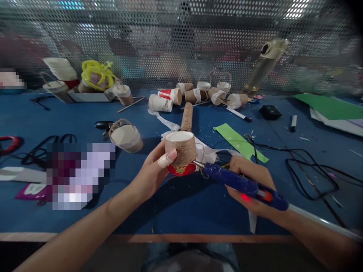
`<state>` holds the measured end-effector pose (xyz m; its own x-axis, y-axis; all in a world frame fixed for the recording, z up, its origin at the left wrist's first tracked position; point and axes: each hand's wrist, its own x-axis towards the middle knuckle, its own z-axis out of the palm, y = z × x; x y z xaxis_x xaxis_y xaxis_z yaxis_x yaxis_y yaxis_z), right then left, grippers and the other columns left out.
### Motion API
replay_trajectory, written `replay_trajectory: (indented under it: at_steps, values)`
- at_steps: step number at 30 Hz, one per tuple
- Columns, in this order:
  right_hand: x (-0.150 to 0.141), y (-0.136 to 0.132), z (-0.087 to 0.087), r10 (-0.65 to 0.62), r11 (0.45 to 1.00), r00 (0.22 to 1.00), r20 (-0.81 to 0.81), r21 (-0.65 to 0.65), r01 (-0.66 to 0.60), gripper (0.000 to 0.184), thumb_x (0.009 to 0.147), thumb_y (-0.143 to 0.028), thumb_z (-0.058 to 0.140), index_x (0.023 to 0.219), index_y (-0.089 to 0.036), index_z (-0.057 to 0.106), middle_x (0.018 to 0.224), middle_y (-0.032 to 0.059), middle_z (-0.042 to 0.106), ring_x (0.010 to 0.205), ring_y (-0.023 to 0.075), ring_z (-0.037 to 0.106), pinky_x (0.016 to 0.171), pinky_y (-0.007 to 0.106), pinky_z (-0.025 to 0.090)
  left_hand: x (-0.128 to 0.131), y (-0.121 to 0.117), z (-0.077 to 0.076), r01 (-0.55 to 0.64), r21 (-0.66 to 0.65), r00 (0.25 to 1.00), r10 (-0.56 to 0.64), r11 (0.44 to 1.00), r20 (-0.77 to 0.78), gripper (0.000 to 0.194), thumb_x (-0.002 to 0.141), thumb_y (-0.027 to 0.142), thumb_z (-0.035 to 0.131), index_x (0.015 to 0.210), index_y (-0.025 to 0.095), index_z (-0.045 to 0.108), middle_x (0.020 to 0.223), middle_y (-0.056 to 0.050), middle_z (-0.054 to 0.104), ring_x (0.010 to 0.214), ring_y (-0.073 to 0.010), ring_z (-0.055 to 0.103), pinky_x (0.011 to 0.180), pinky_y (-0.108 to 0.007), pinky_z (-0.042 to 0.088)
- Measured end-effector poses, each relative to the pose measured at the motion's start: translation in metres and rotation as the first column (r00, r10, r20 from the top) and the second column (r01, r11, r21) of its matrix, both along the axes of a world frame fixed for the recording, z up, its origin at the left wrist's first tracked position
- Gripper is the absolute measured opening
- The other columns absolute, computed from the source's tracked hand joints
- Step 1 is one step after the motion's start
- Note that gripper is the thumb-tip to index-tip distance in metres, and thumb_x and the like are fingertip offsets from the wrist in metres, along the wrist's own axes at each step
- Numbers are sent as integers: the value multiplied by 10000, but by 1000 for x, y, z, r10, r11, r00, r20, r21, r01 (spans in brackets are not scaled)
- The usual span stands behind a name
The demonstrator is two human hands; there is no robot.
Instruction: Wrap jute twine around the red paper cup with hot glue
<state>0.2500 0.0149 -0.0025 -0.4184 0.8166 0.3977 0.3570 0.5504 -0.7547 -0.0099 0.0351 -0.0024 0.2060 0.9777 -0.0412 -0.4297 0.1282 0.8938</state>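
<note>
My left hand (159,166) grips a paper cup (181,149) from the side, its thumb across the front. Brown twine wraps the cup's upper part, while a red printed band shows lower down. In my right hand (252,173) is a blue hot glue gun (231,177) with a red light glowing on it. The metal nozzle meets or nearly meets the cup's right side, near where the twine borders the red band. A loose strand of twine loops out beside the cup. Behind it stands a spool of twine (187,115), with white lace (208,151) lying around.
Twine-wrapped cups (195,95) and plain paper cups (160,102) lie toward the back, before a perforated metal screen (159,45). A handled cup (126,138) sits left. Green paper (235,139), a black cord (306,151) and a bottle (262,68) are on the right.
</note>
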Motion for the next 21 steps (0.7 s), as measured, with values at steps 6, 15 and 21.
replay_trajectory:
  at_steps: [6,15,21]
  values:
    - [0,0,1,5,996,999,53,85,-10,301,805,-157,682,752,-242,398,716,-43,413,595,130,416,556,297,309,0,0,-1,-3,24,1000,3,1000,-19,521,829,448,785,1299,235,712,1310,-122,724,1272,-384,629,1047,-474,538]
    - [0,0,0,-35,994,995,90,104,26,321,802,-159,683,750,-239,377,715,-48,395,590,118,380,554,287,296,1,1,-3,-4,71,1000,5,997,-19,477,856,410,771,1303,254,715,1331,-108,713,1290,-370,615,1048,-461,537]
    - [-1,-2,0,-46,992,993,107,124,32,311,814,-167,669,757,-237,371,723,-46,385,602,117,374,564,283,292,3,-1,1,-19,49,1000,20,999,-23,457,855,395,768,1284,244,725,1303,-103,726,1308,-366,603,1077,-459,519]
